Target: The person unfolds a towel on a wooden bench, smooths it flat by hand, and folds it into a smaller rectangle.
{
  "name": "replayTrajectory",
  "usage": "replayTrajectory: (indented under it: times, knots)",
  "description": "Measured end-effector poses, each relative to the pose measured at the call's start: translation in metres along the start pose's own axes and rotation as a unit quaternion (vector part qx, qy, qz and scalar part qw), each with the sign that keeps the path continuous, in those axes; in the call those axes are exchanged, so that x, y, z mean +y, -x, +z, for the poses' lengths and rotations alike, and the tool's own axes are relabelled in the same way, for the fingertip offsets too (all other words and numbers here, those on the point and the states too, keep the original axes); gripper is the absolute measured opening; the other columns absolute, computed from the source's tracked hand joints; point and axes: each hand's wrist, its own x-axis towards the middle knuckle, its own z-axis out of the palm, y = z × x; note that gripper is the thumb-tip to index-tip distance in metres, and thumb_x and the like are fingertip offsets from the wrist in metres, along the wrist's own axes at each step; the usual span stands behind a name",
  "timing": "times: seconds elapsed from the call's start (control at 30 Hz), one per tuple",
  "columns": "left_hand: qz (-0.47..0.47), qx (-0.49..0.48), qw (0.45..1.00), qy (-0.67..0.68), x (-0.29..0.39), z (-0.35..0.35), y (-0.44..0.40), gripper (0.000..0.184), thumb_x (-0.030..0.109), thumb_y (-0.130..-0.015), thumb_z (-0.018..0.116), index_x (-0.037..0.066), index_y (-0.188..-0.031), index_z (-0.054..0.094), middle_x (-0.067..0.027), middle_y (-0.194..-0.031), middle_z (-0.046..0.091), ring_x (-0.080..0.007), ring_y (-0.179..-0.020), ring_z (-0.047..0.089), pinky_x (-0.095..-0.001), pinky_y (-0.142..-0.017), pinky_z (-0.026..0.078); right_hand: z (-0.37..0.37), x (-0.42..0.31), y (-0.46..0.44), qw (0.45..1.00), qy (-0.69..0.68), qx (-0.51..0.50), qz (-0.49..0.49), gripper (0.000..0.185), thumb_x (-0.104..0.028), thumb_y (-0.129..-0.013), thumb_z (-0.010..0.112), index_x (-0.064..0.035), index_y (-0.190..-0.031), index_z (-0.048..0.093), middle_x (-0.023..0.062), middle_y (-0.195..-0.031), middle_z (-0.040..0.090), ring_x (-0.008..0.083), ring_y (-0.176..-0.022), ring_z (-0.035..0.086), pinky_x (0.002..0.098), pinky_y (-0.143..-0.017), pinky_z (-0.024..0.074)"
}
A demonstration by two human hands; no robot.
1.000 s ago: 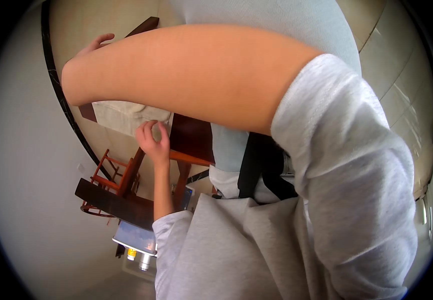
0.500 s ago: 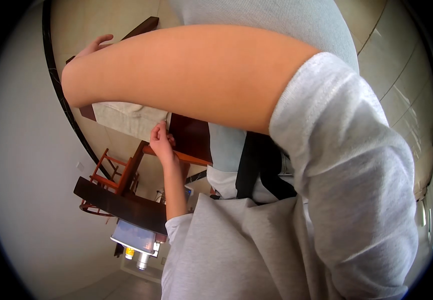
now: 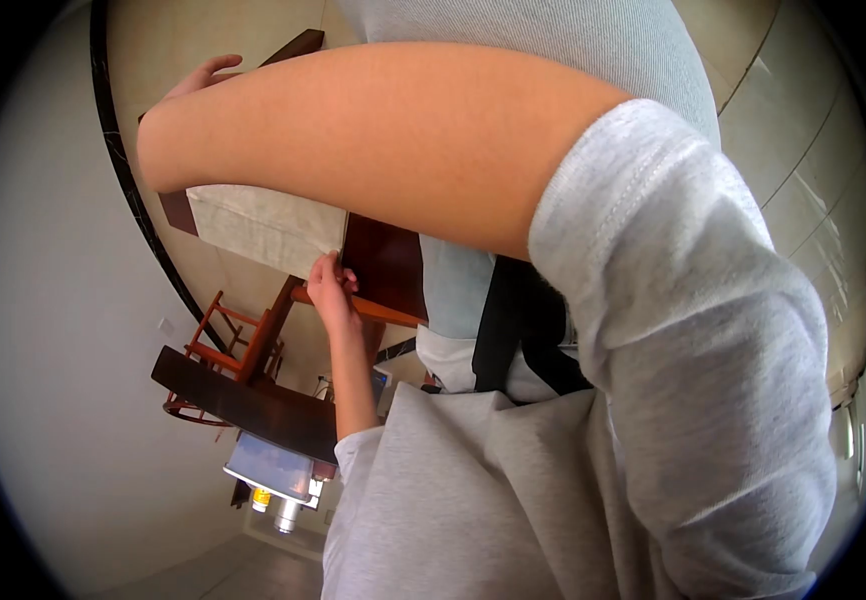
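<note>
A folded beige cloth [image 3: 268,225] lies on a dark wooden surface [image 3: 383,262]. At the cloth's near corner, the fingers of my left hand [image 3: 331,285] are pinched together on its edge. My right forearm crosses the upper part of the view and covers the cloth's far side. Beyond the wrist, my right hand [image 3: 203,76] shows only in part, with a finger stretched out. Its palm and other fingers are hidden, and nothing held is visible there.
Reddish wooden chair [image 3: 228,335] at the left by a pale wall [image 3: 53,300]. Lower down are a dark wooden chair rail [image 3: 238,405], a table with a bluish top [image 3: 268,468], a yellow-labelled container [image 3: 261,498] and a silvery one [image 3: 287,516]. Tiled floor [image 3: 803,130] at right.
My left hand has moved right from above the cloth to its corner, and its fingers have closed. The cloth's bunched part now looks flatter. My right arm has shifted slightly.
</note>
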Motion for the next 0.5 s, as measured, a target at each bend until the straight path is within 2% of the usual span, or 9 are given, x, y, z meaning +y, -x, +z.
replayTrajectory:
  times: [0.07, 0.2, 0.27, 0.3, 0.33, 0.37, 0.4, 0.47, 0.5]
  knots:
    - [0.036, 0.044, 0.998, -0.033, -0.005, 0.006, 0.002, 0.012, 0.014, -0.096, 0.063, 0.006, -0.087, 0.062, 0.0026, -0.063, 0.048, -0.0088, -0.054, 0.052, -0.0219, -0.046, 0.038, 0.000, -0.001, -0.008, 1.000, -0.022, 0.009, 0.005, 0.075, -0.054, -0.074, 0.066, -0.0177, -0.139, 0.056, 0.0195, -0.143, 0.051, 0.0457, -0.137, 0.041, 0.0653, -0.110, 0.0294]
    - [0.060, 0.024, 0.996, -0.058, -0.005, 0.004, 0.001, 0.010, 0.014, -0.095, 0.064, 0.004, -0.097, 0.064, 0.0016, -0.064, 0.051, -0.0086, -0.052, 0.051, -0.0214, -0.045, 0.036, -0.001, -0.009, -0.032, 0.999, -0.025, 0.024, 0.010, 0.073, -0.054, -0.075, 0.067, -0.0190, -0.139, 0.057, 0.0196, -0.143, 0.051, 0.0458, -0.137, 0.041, 0.0663, -0.110, 0.0292]
    - [0.061, 0.067, 0.994, -0.054, 0.005, 0.010, 0.009, 0.017, 0.016, -0.096, 0.065, 0.003, -0.106, 0.062, -0.0034, -0.079, 0.058, -0.0116, -0.068, 0.057, -0.0246, -0.058, 0.045, -0.003, -0.011, -0.025, 0.999, -0.011, 0.003, 0.036, 0.069, -0.052, -0.078, 0.066, -0.0199, -0.138, 0.058, 0.0190, -0.142, 0.053, 0.0458, -0.135, 0.042, 0.0673, -0.109, 0.0288]
    - [0.061, 0.066, 0.994, -0.054, 0.003, 0.010, 0.008, 0.017, 0.016, -0.096, 0.065, 0.003, -0.106, 0.062, -0.0034, -0.079, 0.058, -0.0116, -0.068, 0.057, -0.0246, -0.058, 0.045, -0.003, -0.011, -0.022, 0.999, -0.007, -0.007, 0.049, 0.067, -0.052, -0.079, 0.066, -0.0202, -0.137, 0.058, 0.0186, -0.141, 0.053, 0.0458, -0.135, 0.043, 0.0677, -0.109, 0.0286]
    - [0.158, 0.113, 0.973, -0.123, 0.001, 0.012, 0.006, 0.023, 0.017, -0.096, 0.064, 0.002, -0.113, 0.060, -0.0095, -0.095, 0.060, -0.0174, -0.086, 0.059, -0.0302, -0.073, 0.047, -0.004, -0.010, -0.019, 0.998, -0.003, -0.018, 0.061, 0.065, -0.051, -0.080, 0.066, -0.0205, -0.137, 0.058, 0.0183, -0.141, 0.054, 0.0458, -0.134, 0.043, 0.0681, -0.109, 0.0283]
    - [0.252, 0.158, 0.936, -0.190, -0.001, 0.014, 0.005, 0.029, 0.018, -0.096, 0.064, 0.001, -0.120, 0.058, -0.0156, -0.112, 0.061, -0.0232, -0.103, 0.060, -0.0358, -0.088, 0.049, -0.004, -0.011, -0.015, 0.999, -0.026, 0.014, 0.027, 0.063, -0.050, -0.082, 0.066, -0.0204, -0.137, 0.059, 0.0177, -0.140, 0.055, 0.0463, -0.133, 0.045, 0.0684, -0.108, 0.0295]
    - [0.251, 0.156, 0.936, -0.191, 0.008, 0.025, 0.011, 0.029, 0.018, -0.096, 0.064, 0.001, -0.120, 0.058, -0.0156, -0.112, 0.061, -0.0232, -0.103, 0.060, -0.0358, -0.088, 0.049, 0.000, -0.008, -0.003, 0.998, -0.049, 0.044, -0.007, 0.060, -0.048, -0.084, 0.066, -0.0204, -0.136, 0.059, 0.0172, -0.139, 0.055, 0.0467, -0.132, 0.046, 0.0687, -0.108, 0.0307]
    - [0.458, 0.042, 0.823, -0.334, 0.037, 0.056, 0.028, 0.039, 0.017, -0.097, 0.059, -0.002, -0.131, 0.053, -0.0228, -0.139, 0.049, -0.0352, -0.132, 0.043, -0.0471, -0.111, 0.033, 0.007, -0.004, 0.005, 0.996, -0.024, 0.071, -0.051, 0.060, -0.048, -0.084, 0.067, -0.0198, -0.136, 0.059, 0.0174, -0.138, 0.056, 0.0475, -0.130, 0.048, 0.0686, -0.107, 0.0326]
    - [0.455, 0.042, 0.825, -0.333, 0.032, 0.059, 0.019, 0.039, 0.017, -0.097, 0.059, -0.002, -0.131, 0.053, -0.0228, -0.139, 0.049, -0.0352, -0.132, 0.043, -0.0471, -0.111, 0.033, 0.009, -0.003, 0.009, 0.990, 0.002, 0.101, -0.097, 0.060, -0.047, -0.084, 0.068, -0.0192, -0.136, 0.059, 0.0176, -0.137, 0.057, 0.0483, -0.128, 0.049, 0.0684, -0.106, 0.0345]
